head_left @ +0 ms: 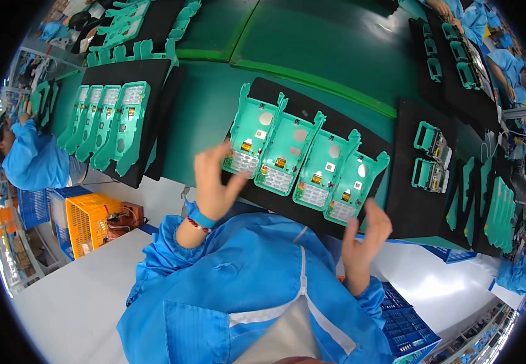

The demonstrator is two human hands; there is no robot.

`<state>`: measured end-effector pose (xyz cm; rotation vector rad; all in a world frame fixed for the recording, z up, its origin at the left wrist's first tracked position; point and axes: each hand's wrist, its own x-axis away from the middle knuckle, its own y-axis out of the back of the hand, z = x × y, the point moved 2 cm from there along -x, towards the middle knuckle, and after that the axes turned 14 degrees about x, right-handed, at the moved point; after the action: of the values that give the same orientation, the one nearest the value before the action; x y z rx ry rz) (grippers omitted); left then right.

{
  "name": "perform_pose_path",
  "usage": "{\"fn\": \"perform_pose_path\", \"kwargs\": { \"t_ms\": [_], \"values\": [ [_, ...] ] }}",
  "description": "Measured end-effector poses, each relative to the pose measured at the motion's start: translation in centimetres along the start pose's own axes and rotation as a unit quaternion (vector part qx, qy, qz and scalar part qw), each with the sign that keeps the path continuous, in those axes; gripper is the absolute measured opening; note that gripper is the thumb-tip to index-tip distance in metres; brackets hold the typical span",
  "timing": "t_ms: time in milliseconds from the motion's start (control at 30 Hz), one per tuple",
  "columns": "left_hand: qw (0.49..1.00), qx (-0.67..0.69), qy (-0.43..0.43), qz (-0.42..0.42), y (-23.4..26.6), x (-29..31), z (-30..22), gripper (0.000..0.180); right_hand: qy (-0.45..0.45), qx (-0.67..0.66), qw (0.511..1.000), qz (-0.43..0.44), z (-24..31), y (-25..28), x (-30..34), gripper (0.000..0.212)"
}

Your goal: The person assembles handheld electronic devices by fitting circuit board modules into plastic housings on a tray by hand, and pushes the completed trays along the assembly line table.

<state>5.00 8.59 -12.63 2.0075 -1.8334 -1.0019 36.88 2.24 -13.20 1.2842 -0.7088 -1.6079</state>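
Several green plastic housings (288,145) lie side by side on a black mat (302,213) in front of me. Each carries a small circuit board, an amber flex piece and a whitish lens panel (239,162) at its near end. By the lower left corner of the leftmost housing, my left hand (212,185) has its thumb and fingers apart with nothing between them. My right hand (365,239) is near the lower right corner of the rightmost housing (355,182), fingers spread and holding nothing. Whether either hand touches a housing, I cannot tell.
More green housings (131,115) rest on a black mat to the left. At right, another mat bears two green frames (424,175). A green ridge (317,83) crosses the table. An orange crate (87,225) stands lower left, and a co-worker's blue sleeve (35,155) shows beyond.
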Motion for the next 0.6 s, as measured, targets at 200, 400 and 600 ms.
{"fn": "perform_pose_path", "kwargs": {
  "t_ms": [200,400,600],
  "values": [
    [0.999,-0.01,0.031,0.038,-0.6,-2.1,2.9,0.044,-0.075,-0.038,0.988,0.131,-1.6,-0.8,1.9,0.054],
    [0.997,0.016,0.057,0.039,-0.3,-0.3,2.5,0.044,-0.194,-0.275,0.938,0.08,-4.9,-0.3,0.0,0.045],
    [0.988,0.115,0.06,-0.082,-1.8,-0.2,3.3,0.038,-0.515,-0.606,0.605,-0.03,-15.9,0.1,-3.0,0.042]
  ]
}}
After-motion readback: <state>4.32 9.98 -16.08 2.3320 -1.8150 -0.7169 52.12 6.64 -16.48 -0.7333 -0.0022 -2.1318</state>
